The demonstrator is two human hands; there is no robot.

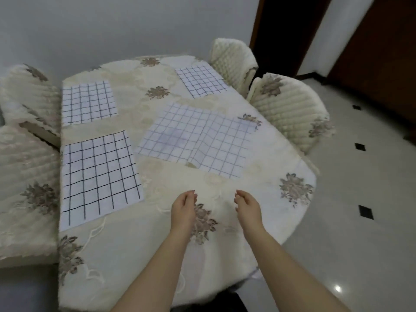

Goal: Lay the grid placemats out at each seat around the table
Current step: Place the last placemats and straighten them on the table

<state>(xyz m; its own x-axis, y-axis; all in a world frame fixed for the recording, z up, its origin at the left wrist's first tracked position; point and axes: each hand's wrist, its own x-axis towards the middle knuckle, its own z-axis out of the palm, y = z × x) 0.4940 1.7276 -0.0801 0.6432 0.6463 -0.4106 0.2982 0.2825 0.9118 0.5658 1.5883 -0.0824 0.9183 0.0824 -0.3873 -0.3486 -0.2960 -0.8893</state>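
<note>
While both arms are reaching in from the bottom of the frame, we are holding our left hand [183, 209] and right hand [247, 207] apart above the table [157, 255], palms facing each other, fingers loosely curled and gripping nothing. Four grid mats are lying on the cloth: one [99, 174] at centre left, one [89, 102] at upper left, one [201, 81] at upper centre, and a rumpled one [195, 139] sitting in the middle, just beyond our fingertips.
</note>
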